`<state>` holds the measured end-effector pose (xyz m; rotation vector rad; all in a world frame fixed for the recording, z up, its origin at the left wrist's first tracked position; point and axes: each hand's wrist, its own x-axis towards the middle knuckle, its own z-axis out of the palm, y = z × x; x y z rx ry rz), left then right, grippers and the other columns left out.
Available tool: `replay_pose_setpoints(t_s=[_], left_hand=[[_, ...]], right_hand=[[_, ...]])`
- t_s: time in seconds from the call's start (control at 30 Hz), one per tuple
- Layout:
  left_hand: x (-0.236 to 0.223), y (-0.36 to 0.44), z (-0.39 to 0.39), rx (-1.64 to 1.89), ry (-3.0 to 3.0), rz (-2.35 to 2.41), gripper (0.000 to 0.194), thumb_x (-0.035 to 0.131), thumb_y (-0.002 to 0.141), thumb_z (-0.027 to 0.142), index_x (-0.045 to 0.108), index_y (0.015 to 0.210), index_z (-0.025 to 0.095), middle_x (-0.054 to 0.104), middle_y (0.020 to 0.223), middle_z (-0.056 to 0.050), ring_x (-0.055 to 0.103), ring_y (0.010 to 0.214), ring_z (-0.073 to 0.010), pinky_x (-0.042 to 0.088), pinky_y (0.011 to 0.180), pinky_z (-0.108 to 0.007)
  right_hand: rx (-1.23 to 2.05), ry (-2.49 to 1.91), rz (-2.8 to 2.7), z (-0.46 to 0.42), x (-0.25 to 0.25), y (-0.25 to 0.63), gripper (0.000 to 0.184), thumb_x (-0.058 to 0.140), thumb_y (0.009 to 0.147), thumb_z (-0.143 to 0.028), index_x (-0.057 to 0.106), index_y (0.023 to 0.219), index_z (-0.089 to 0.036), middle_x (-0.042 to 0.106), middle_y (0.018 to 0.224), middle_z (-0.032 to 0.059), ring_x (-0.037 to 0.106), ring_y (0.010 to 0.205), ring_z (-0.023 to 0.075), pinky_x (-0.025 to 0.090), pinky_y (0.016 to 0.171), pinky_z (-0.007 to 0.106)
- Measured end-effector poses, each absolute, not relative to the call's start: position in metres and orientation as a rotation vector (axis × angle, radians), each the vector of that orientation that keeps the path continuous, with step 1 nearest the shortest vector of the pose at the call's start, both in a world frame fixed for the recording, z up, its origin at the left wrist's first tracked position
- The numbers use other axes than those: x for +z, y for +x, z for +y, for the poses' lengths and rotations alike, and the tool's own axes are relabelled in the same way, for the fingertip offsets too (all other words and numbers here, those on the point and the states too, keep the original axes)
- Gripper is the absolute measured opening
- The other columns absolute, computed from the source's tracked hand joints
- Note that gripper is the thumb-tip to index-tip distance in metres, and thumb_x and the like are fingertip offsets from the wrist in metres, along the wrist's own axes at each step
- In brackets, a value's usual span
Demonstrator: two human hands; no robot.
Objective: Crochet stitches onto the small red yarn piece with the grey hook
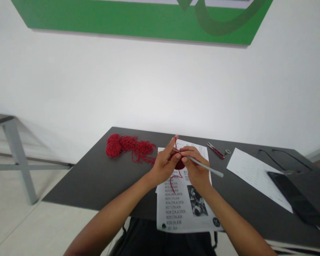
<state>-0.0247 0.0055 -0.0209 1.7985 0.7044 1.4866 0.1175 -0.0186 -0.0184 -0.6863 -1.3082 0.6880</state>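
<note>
A small dark red crochet piece [179, 164] is pinched in my left hand [164, 163], whose raised index finger carries a strand of red yarn. My right hand [196, 167] is closed on a crochet hook [206, 167] with a grey handle; the hook's tip meets the piece between both hands. A loose red yarn tail [171, 181] hangs from the piece over a printed pattern sheet [173, 217] under my hands. Left of them lies a ball of red yarn [113, 145] with a tangled heap of yarn [144, 148] beside it. My fingers partly hide the crochet piece.
On the dark table [96, 185], red-handled thread snips [216, 150] and a small ring [227, 152] lie right of the pattern. Farther right are a white paper [256, 174], eyeglasses [285, 160] and a black phone [296, 195]. A wall stands behind the table.
</note>
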Motion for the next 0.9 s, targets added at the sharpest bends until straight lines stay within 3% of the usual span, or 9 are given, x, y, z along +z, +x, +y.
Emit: replay_pose_setpoints(t_s=[0.1,0.23,0.47,0.6,0.8,0.9], left_hand=[[-0.022,-0.025,0.003,1.475,1.826,0.656,0.063,0.055,0.098,0.046,0.042,0.155,0.022,0.059,0.073,0.001,0.05,0.066,-0.015,0.045,0.067,-0.028],[-0.021,-0.022,0.001,1.483,1.709,0.66,0.055,0.055,0.099,0.049,0.055,0.146,0.021,0.063,0.081,-0.003,0.052,0.072,-0.0159,0.045,0.071,-0.03],[-0.012,-0.019,0.008,1.492,1.314,0.425,0.063,0.087,0.073,0.041,0.065,0.128,0.02,0.06,0.077,0.001,0.053,0.068,-0.0115,0.043,0.063,-0.023],[-0.011,-0.018,0.006,1.404,1.336,0.418,0.055,0.093,0.064,0.034,0.068,0.11,0.017,0.06,0.075,0.002,0.053,0.067,-0.0109,0.044,0.064,-0.023],[-0.012,-0.011,0.0,1.364,1.253,0.517,0.041,0.089,0.069,0.041,0.061,0.086,0.016,0.058,0.072,0.003,0.051,0.065,-0.0094,0.042,0.061,-0.022],[-0.014,-0.012,0.001,1.243,1.281,0.509,0.048,0.081,0.076,0.053,0.054,0.066,0.015,0.049,0.059,0.004,0.041,0.054,-0.0072,0.033,0.053,-0.021]], right_hand=[[0.592,-0.741,-1.369,-0.022,-0.014,0.119,0.008,0.075,0.087,-0.027,0.08,0.09,-0.032,0.073,0.101,0.003,0.068,0.097,0.0207,0.056,0.087,0.037],[0.573,-0.789,-1.29,-0.021,-0.012,0.12,0.003,0.076,0.085,-0.028,0.079,0.086,-0.03,0.075,0.088,0.0011,0.068,0.085,0.0199,0.057,0.081,0.035],[0.729,-0.841,-1.086,-0.019,-0.019,0.116,0.017,0.083,0.076,-0.03,0.076,0.092,-0.027,0.076,0.084,-0.0003,0.069,0.075,0.0175,0.058,0.07,0.031],[0.656,-0.876,-1.122,-0.023,-0.016,0.115,0.009,0.08,0.078,-0.025,0.075,0.085,-0.027,0.074,0.079,-0.0014,0.068,0.072,0.0169,0.056,0.068,0.03],[0.563,-0.89,-1.171,-0.026,-0.011,0.116,0.008,0.076,0.08,-0.021,0.075,0.084,-0.028,0.074,0.081,-0.0016,0.068,0.075,0.0172,0.056,0.071,0.03],[0.553,-0.893,-1.163,-0.024,-0.011,0.117,0.007,0.077,0.08,-0.024,0.075,0.085,-0.028,0.074,0.08,-0.0018,0.068,0.074,0.0168,0.056,0.07,0.03]])
